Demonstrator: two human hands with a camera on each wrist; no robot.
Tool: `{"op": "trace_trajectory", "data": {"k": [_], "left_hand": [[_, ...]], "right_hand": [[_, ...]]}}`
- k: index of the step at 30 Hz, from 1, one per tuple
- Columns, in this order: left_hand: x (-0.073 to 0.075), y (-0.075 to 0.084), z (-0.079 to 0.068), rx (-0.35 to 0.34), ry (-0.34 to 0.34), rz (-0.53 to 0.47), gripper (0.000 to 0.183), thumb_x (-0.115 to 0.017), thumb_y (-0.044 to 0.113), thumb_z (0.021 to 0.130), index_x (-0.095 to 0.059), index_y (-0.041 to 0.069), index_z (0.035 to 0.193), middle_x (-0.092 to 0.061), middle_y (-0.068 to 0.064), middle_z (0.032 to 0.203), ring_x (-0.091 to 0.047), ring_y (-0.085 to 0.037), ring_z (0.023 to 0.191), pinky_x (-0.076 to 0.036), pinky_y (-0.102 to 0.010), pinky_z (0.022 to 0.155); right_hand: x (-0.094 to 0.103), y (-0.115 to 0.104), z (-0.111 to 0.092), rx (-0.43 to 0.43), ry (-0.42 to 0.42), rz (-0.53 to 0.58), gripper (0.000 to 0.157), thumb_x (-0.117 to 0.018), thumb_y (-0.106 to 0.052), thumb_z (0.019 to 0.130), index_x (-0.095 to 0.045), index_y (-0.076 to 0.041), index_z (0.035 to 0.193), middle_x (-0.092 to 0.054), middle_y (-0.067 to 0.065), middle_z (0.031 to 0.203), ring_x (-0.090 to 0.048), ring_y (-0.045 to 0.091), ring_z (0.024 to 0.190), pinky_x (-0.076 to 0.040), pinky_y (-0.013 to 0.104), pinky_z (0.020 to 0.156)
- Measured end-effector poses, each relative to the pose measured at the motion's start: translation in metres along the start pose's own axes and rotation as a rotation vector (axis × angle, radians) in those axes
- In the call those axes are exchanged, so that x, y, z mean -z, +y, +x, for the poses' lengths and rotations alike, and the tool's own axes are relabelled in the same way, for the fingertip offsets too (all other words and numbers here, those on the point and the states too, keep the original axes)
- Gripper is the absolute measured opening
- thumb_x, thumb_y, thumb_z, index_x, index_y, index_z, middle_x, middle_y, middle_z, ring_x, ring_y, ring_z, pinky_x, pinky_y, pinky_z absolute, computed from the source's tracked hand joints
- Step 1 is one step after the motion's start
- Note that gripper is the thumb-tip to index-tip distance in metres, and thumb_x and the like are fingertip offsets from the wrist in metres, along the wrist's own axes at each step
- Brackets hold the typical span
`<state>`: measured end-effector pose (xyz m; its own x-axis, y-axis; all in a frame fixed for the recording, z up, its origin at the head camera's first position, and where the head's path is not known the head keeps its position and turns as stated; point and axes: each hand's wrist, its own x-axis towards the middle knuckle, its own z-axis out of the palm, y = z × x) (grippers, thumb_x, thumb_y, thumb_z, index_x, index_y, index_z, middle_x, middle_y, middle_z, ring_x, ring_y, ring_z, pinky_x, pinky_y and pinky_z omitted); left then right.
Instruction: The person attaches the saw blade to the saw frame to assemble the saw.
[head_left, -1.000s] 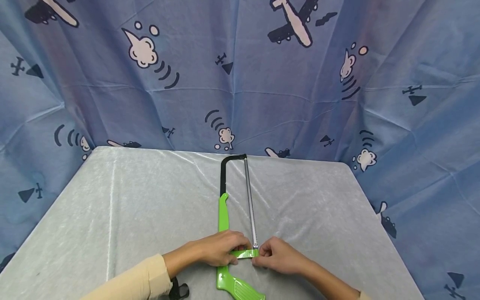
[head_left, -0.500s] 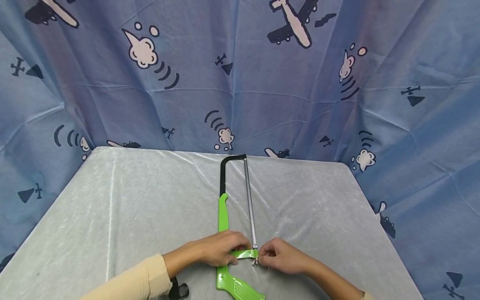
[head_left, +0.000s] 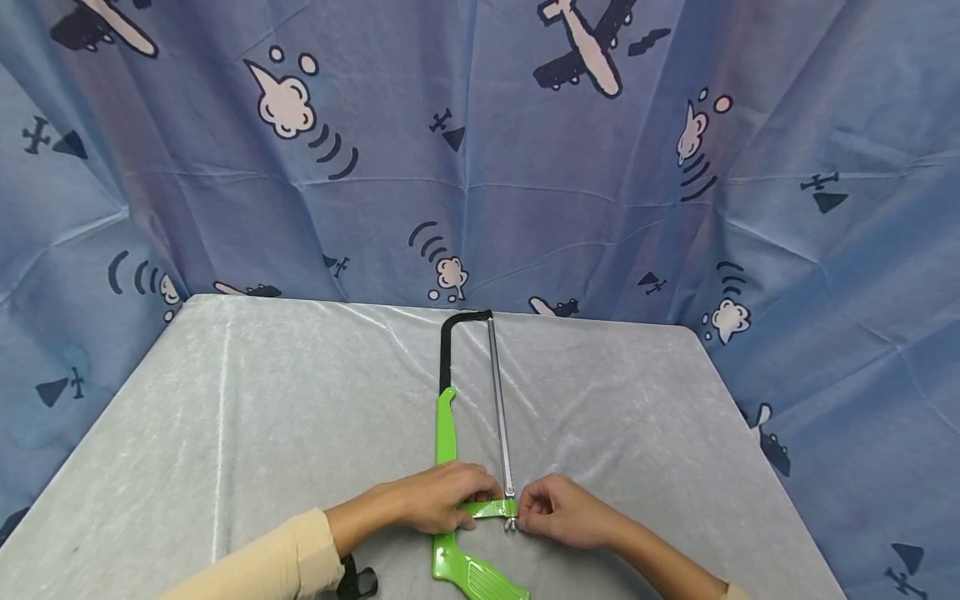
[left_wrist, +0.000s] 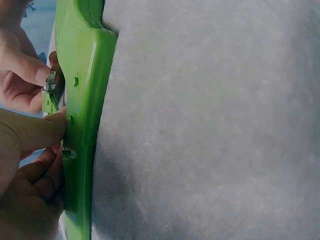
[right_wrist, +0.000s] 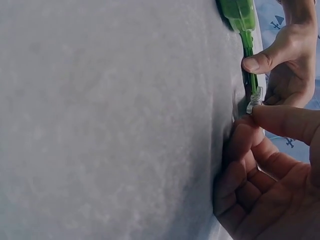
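A hacksaw [head_left: 446, 429] with a green body and black front bow lies flat, its handle towards me. Its silver blade [head_left: 497, 400] runs along the right side, from the bow to a short green arm [head_left: 489, 508]. My left hand [head_left: 442, 497] grips this arm and the frame beside it, thumb on the near side. At the arm's right end sits a small metal wing nut [right_wrist: 254, 104]. My right hand [head_left: 562, 512] has its fingers curled, with thumb and forefinger tips pinching at the nut's right side. In the left wrist view, the right thumb overlaps the wing nut's edge.
A pale grey velvety cloth [head_left: 322, 400] covers the table. Behind it hangs a blue curtain [head_left: 390, 125] printed with planes and clouds. A black object [head_left: 357, 581] shows below the left sleeve at the front.
My right hand has shifted slightly right from the arm's end, so the wing nut now shows. The nut's wings look turned a little. The left hand and hacksaw stay put.
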<state>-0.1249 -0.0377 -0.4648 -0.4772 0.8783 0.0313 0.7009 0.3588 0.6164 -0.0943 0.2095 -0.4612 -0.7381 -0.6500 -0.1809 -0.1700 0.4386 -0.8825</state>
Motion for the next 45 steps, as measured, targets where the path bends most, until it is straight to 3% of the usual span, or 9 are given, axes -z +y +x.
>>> {"op": "trace_trajectory", "data": {"k": [19, 31, 34, 38, 45], "left_hand": [[-0.001, -0.001, 0.000, -0.013, 0.008, 0.015, 0.035, -0.076, 0.003, 0.079, -0.068, 0.014, 0.112, -0.058, 0.010, 0.091, -0.051, 0.001, 0.084, -0.041, -0.012, 0.077], [-0.001, -0.001, 0.000, -0.009, 0.009, 0.013, 0.035, -0.076, 0.003, 0.080, -0.068, 0.013, 0.112, -0.058, 0.010, 0.092, -0.052, 0.001, 0.084, -0.042, -0.013, 0.078], [-0.002, -0.001, 0.000, -0.004, 0.007, 0.005, 0.035, -0.076, 0.002, 0.079, -0.068, 0.013, 0.112, -0.059, 0.010, 0.092, -0.053, 0.000, 0.084, -0.042, -0.013, 0.077], [-0.002, -0.002, 0.000, -0.005, 0.005, 0.004, 0.036, -0.076, 0.002, 0.080, -0.068, 0.012, 0.113, -0.059, 0.009, 0.093, -0.053, 0.000, 0.084, -0.042, -0.013, 0.077], [-0.002, -0.002, 0.000, -0.016, 0.008, 0.011, 0.035, -0.075, 0.001, 0.079, -0.067, 0.013, 0.112, -0.058, 0.009, 0.092, -0.052, 0.000, 0.084, -0.041, -0.013, 0.076]], "right_hand": [[-0.003, -0.007, 0.000, 0.016, 0.013, -0.093, 0.012, -0.063, 0.001, 0.080, -0.061, -0.006, 0.071, -0.047, -0.014, 0.061, -0.043, -0.003, 0.053, -0.034, 0.016, 0.048], [-0.005, -0.012, 0.002, -0.016, 0.024, -0.107, 0.017, -0.058, -0.003, 0.082, -0.060, -0.006, 0.066, -0.047, -0.015, 0.057, -0.040, -0.003, 0.051, -0.032, 0.016, 0.048], [-0.006, -0.013, 0.003, -0.052, 0.025, -0.081, 0.025, -0.057, -0.008, 0.087, -0.058, -0.005, 0.062, -0.046, -0.014, 0.055, -0.037, -0.002, 0.048, -0.030, 0.017, 0.046], [-0.007, -0.015, 0.003, -0.091, 0.042, -0.086, 0.042, -0.062, -0.026, 0.093, -0.052, -0.008, 0.057, -0.041, -0.014, 0.050, -0.032, -0.003, 0.044, -0.026, 0.019, 0.042], [-0.010, -0.019, 0.005, -0.081, 0.069, -0.173, 0.048, -0.071, -0.038, 0.088, -0.045, -0.017, 0.054, -0.036, -0.017, 0.048, -0.028, -0.007, 0.042, -0.024, 0.019, 0.041]]}}
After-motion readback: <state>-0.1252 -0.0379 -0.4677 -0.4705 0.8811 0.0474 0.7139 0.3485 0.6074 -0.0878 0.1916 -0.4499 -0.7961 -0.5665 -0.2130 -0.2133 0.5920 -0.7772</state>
